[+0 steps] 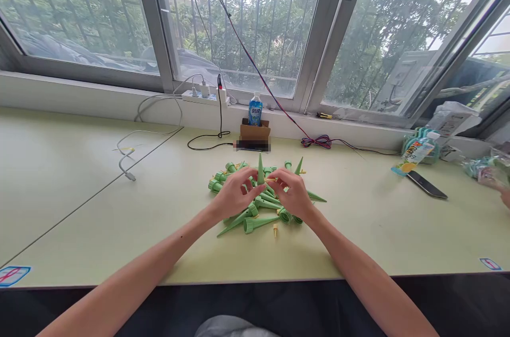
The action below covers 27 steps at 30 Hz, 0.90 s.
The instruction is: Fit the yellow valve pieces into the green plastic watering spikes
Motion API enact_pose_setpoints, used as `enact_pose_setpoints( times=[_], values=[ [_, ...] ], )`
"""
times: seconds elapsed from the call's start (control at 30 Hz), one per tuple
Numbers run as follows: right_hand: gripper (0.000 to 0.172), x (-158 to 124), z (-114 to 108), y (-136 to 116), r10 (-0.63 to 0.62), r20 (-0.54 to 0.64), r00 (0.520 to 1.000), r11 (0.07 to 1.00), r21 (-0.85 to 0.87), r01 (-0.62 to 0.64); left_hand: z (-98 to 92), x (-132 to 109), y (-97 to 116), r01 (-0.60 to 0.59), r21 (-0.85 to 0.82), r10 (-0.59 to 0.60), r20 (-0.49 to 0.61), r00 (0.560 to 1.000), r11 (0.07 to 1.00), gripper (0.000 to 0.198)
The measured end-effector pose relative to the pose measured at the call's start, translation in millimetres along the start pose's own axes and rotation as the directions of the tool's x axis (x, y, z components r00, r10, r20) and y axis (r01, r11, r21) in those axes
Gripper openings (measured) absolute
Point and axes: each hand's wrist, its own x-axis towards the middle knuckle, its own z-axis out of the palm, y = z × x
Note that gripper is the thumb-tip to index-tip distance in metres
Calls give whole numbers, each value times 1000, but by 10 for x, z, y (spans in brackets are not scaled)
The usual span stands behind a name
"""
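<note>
My left hand [238, 192] is closed on a green plastic watering spike [260, 168], held with its tip up. Close beside it, my right hand [292, 191] pinches a small yellow plastic piece [271, 180] against the side of the spike; whether the two are joined I cannot tell. Under and around both hands lies a pile of more green spikes [261, 224], pointing in different directions. One loose yellow piece [275, 230] lies in front of the pile, on the table's near side.
A blue-labelled bottle [255, 110] stands behind an open cardboard box [255, 132] by the window sill. Cables [316, 141] and a white plug lead [128, 173] lie on the table [191, 252]. To the right are a phone [427, 185], a drink pouch [416, 153] and another person's hand [505, 196].
</note>
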Motion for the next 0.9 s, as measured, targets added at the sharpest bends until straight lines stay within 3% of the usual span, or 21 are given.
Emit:
enact_pose_setpoints(
  times=[0.27,0.67,0.9],
  values=[
    [13,-3,10,-5,20,-16,1000,1000,7,-20,-5,-10,20,-112,32,112,-20,993,993,12],
    [11,-2,14,-19,31,-30,999,1000,3,-31,0,-8,-5,-183,66,186,-58,981,981,12],
    [20,-8,17,-28,171,47,984,968,179,-177,24,-6,-71,-241,117,254,-103,962,963,18]
  ],
)
